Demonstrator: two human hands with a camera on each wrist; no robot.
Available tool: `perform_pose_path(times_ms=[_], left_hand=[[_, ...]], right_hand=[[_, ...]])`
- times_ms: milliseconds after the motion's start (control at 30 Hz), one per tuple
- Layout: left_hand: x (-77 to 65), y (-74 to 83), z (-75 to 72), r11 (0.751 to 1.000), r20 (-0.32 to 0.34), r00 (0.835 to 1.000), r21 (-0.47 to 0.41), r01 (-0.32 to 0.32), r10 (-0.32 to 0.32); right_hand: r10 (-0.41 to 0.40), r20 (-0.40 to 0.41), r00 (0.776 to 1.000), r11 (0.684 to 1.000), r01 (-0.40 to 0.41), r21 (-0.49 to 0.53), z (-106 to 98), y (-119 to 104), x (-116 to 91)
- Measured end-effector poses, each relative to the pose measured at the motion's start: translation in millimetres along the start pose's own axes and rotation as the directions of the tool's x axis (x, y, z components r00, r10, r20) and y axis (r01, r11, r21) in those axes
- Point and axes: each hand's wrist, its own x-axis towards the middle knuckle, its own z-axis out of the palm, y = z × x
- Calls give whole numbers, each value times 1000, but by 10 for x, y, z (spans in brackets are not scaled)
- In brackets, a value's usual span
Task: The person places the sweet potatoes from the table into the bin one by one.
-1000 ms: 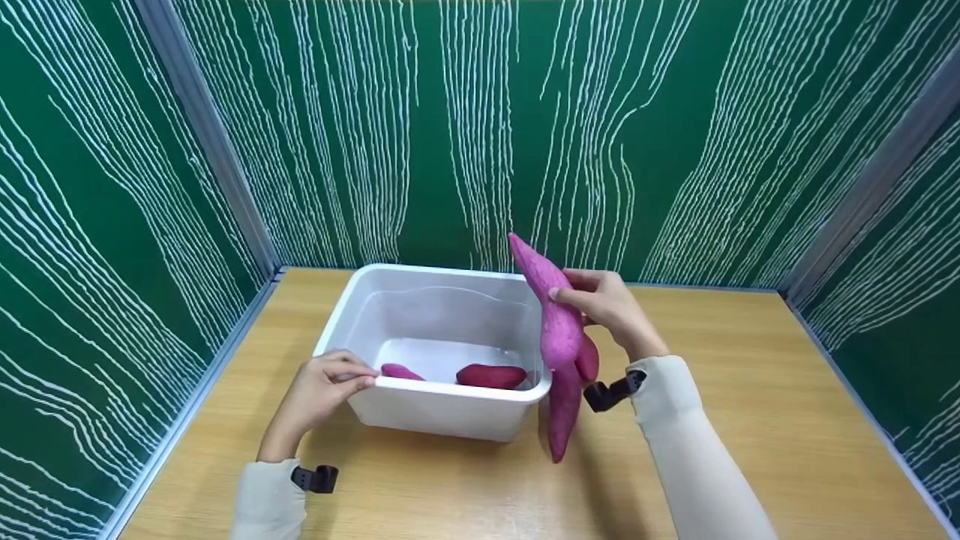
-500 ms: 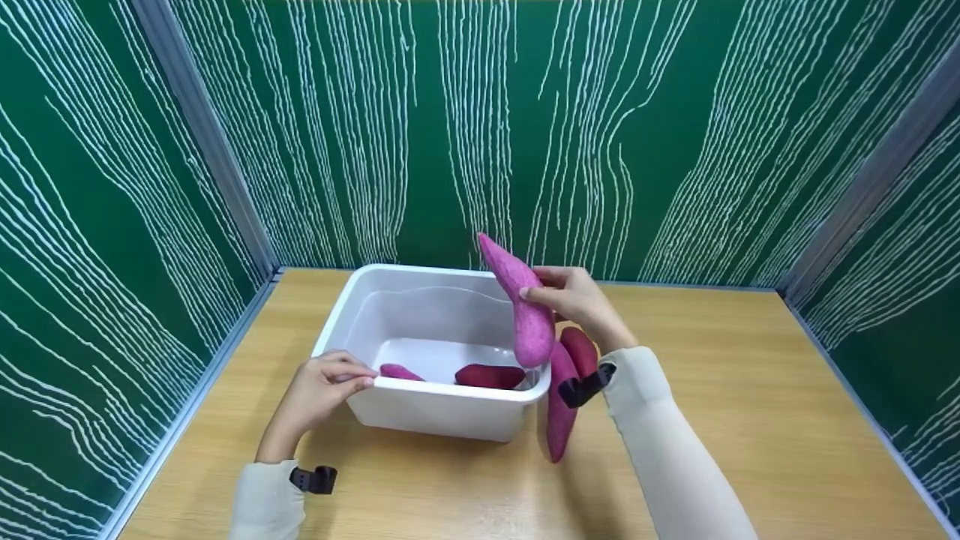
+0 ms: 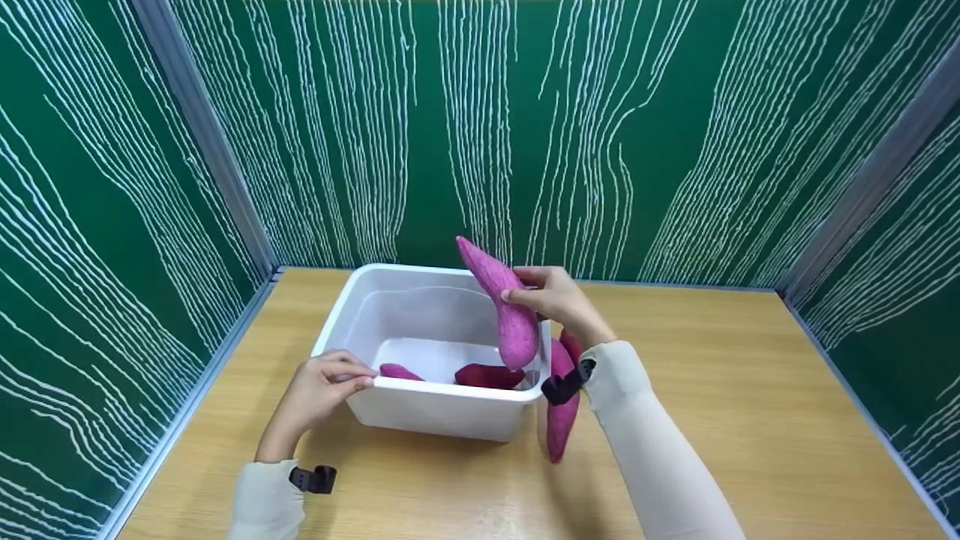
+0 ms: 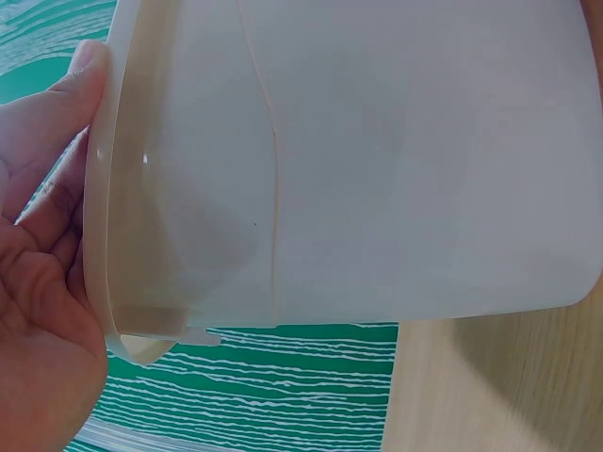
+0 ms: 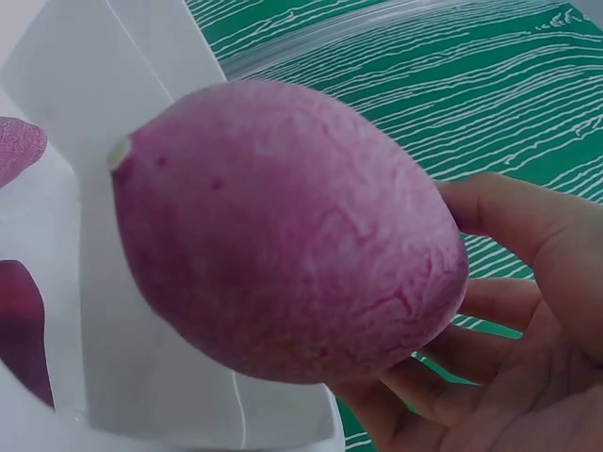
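Observation:
My right hand [image 3: 559, 304] grips a large pink sweet potato [image 3: 516, 330] between thumb and fingers. It hangs over the right side of a white plastic tub [image 3: 442, 411], its pointed end up and away. The right wrist view shows its blunt end [image 5: 292, 235] close up, the fingers curled behind it. At the tub's front left corner, my left hand [image 3: 326, 382] pinches the rim with thumb and fingertips. Inside the tub lie a dark red sweet potato [image 3: 489, 376] and a pink one [image 3: 399, 372], both partly hidden by the front wall.
Just right of the tub, a long pink sweet potato [image 3: 561, 424] lies on the wooden table [image 3: 750, 420]. A redder one [image 3: 571, 345] beside it is mostly covered by my right wrist. Green panels [image 3: 480, 135] with white wavy lines enclose the back and sides.
My right hand has carried the pink sweet potato leftward, from beyond the tub's right rim to over its inside. The left hand stays at the rim, and the tub has not moved.

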Motion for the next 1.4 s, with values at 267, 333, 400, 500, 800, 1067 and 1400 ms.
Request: perform_pose_path(times_ms=[267,333,400,500,800,1067,1400], left_hand=[[-13,26,0,1000,-7,1000,-8,-18,18],[-18,28,-2,999,-9,999,-9,-31,31],[-18,25,-3,999,-13,999,-9,-41,41],[-17,22,-4,999,-16,999,-1,-39,39],[1,-2,-6,1000,-12,1000,5,-6,6],[-3,-16,-3,1000,-9,1000,10,1,-1],[-15,-9,-5,999,-24,999,-5,-32,32]], right_hand=[[11,10,1000,1000,-11,-26,93,-14,36],[11,16,1000,999,-10,-31,110,-15,44],[12,21,1000,999,-11,-30,129,-16,50],[10,26,1000,999,-9,-32,147,-15,57],[12,37,999,999,-10,-48,176,-16,52],[4,42,999,998,-2,-61,191,-18,45],[-20,34,999,1000,21,-23,158,-7,14]])
